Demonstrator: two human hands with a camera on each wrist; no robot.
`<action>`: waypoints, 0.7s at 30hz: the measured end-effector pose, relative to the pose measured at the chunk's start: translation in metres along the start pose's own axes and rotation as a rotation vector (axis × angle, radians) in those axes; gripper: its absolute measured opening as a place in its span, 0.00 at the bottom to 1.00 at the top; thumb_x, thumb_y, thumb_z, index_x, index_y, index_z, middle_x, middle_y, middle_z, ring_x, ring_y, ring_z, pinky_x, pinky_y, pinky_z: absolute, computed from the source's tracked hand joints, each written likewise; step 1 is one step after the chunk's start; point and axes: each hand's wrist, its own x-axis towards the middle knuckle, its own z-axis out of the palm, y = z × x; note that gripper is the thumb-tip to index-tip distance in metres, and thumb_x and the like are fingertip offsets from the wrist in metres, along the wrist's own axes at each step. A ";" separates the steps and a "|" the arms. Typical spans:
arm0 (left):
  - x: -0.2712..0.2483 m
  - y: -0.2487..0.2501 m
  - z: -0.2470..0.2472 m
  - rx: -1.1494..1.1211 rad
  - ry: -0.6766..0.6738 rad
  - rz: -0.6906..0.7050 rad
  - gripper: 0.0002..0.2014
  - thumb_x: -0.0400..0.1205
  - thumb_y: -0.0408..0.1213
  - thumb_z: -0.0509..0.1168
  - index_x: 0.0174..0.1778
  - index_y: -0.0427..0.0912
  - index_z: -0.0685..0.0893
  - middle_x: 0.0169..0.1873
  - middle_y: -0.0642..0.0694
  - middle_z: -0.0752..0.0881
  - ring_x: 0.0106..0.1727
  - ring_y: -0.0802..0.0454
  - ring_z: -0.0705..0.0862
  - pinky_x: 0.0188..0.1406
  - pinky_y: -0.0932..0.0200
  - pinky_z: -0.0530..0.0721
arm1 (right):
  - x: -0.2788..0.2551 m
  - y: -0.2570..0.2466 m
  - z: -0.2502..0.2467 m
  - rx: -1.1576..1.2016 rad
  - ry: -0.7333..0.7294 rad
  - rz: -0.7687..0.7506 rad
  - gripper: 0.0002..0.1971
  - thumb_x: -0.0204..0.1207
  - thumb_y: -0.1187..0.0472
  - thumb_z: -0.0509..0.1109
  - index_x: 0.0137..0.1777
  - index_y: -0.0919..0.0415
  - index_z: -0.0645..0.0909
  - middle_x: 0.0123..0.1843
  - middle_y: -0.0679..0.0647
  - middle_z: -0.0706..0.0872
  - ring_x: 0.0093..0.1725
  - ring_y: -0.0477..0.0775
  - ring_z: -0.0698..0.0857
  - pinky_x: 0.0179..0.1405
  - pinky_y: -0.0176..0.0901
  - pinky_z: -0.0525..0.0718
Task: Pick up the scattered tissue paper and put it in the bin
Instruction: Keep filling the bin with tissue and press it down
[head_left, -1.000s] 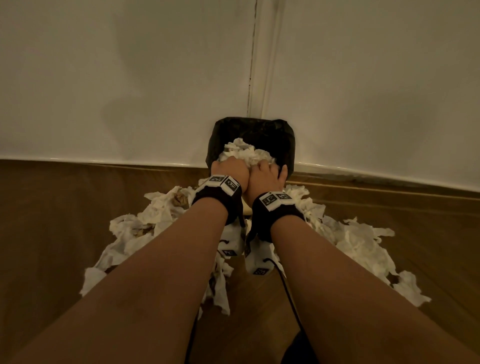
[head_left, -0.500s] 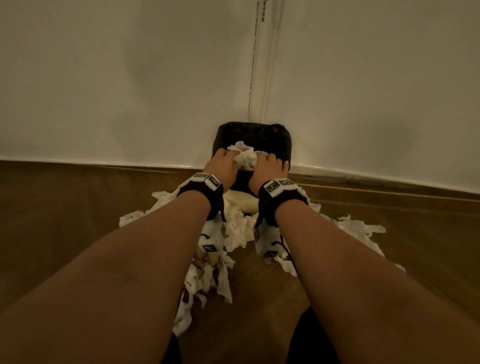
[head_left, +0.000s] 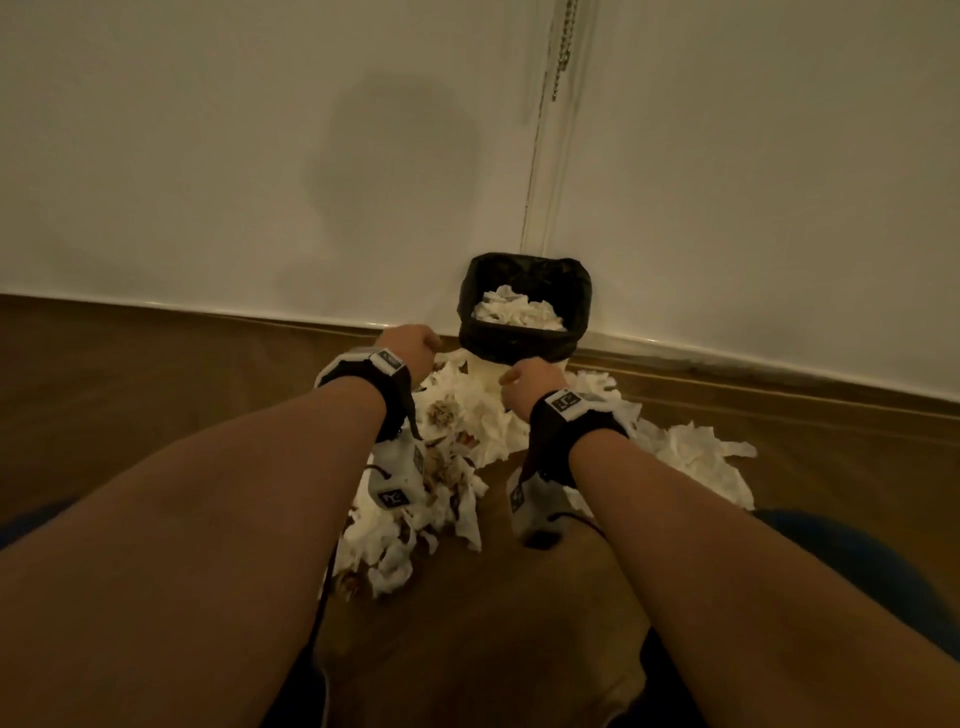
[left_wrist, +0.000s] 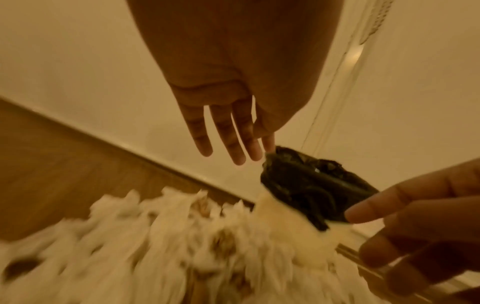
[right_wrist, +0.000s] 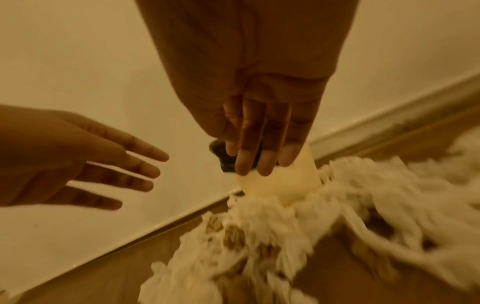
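A small bin (head_left: 519, 345) lined with a black bag stands against the white wall, with white tissue (head_left: 519, 312) heaped inside it. Torn tissue paper (head_left: 457, 415) lies scattered on the wooden floor in front of the bin. My left hand (head_left: 410, 345) hovers left of the bin and holds nothing; in the left wrist view its fingers (left_wrist: 231, 139) are straight. My right hand (head_left: 524, 382) hangs just in front of the bin, fingers (right_wrist: 259, 148) straight and empty. The black bag (left_wrist: 306, 185) shows in the left wrist view, and the bin's pale body (right_wrist: 285, 181) in the right wrist view.
The white wall (head_left: 260, 182) meets the wooden floor (head_left: 130, 389) at a skirting line. A thin bead chain (head_left: 563, 47) hangs beside a vertical seam above the bin. More tissue (head_left: 696, 457) spreads to the right. Blue-clad knees (head_left: 852, 561) sit at the lower edges.
Both hands held a wad of tissue over the bin; now the wad lies in the bin and both hands have drawn back toward me, spread apart and empty.
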 end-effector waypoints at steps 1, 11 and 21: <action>-0.012 -0.008 0.010 -0.015 -0.033 -0.021 0.16 0.85 0.32 0.56 0.66 0.43 0.81 0.69 0.41 0.79 0.67 0.42 0.78 0.63 0.54 0.76 | -0.006 0.004 0.013 0.021 -0.037 0.033 0.14 0.82 0.61 0.61 0.59 0.65 0.84 0.59 0.62 0.86 0.56 0.62 0.84 0.59 0.53 0.83; -0.111 -0.114 0.129 -0.217 -0.183 -0.438 0.13 0.84 0.32 0.53 0.58 0.47 0.80 0.56 0.41 0.83 0.40 0.47 0.79 0.33 0.58 0.76 | -0.047 0.053 0.132 0.139 -0.278 0.305 0.16 0.83 0.59 0.59 0.51 0.70 0.85 0.54 0.63 0.88 0.54 0.62 0.87 0.58 0.54 0.86; -0.142 -0.161 0.182 -0.377 -0.091 -0.708 0.16 0.82 0.42 0.64 0.59 0.34 0.78 0.59 0.35 0.80 0.56 0.37 0.81 0.53 0.48 0.82 | -0.050 0.040 0.229 0.126 -0.388 0.276 0.25 0.76 0.53 0.71 0.71 0.61 0.72 0.71 0.60 0.75 0.67 0.61 0.78 0.58 0.47 0.78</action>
